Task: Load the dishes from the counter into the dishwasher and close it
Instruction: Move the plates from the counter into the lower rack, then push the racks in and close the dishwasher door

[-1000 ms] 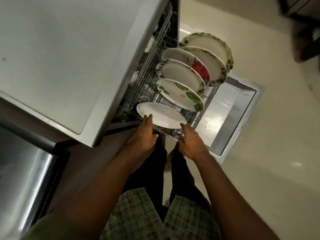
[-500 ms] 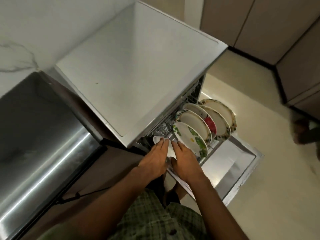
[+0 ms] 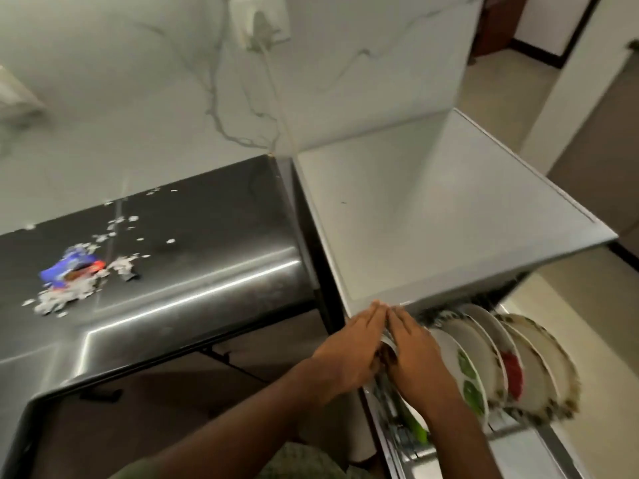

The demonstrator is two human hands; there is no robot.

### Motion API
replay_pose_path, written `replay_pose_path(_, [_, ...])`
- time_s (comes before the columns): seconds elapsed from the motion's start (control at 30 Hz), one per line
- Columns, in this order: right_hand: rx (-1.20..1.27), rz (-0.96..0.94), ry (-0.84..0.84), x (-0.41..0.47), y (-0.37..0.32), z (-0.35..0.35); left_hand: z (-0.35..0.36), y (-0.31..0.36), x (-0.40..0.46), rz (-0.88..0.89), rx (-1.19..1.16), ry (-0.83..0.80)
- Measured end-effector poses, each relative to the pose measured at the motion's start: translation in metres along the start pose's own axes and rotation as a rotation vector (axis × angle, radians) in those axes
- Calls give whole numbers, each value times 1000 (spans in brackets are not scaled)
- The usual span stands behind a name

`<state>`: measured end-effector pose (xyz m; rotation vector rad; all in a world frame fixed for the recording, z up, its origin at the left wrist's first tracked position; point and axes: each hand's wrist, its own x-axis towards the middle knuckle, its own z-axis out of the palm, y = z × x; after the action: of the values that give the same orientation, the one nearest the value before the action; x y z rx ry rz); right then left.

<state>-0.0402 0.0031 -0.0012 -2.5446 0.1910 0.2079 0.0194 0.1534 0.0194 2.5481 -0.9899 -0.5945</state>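
Both hands flank a white plate being seated upright in the pulled-out dishwasher rack: left hand and right hand press it, fingers straight. Four patterned plates stand rightward. Next, probably release, then fetch more.

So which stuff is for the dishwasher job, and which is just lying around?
For the job:
left hand
right hand
plates
dishwasher
rack

Just lying about:
blue wrapper
white scraps
steel counter
wall socket
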Motion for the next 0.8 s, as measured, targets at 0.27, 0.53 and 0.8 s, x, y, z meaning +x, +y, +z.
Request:
replay_pose_path(0.27, [-36,-132,-51,6,-69,30,-22,-39,-69,-137,-62,140])
replay_pose_path(0.53, [-157,-231,-171,-34,-122,77,-5,-75,-163,-240,-135,184])
replay_pose_path(0.8, [-264,-229,-230,-75,-149,96,23,-91,-205,-229,-137,175])
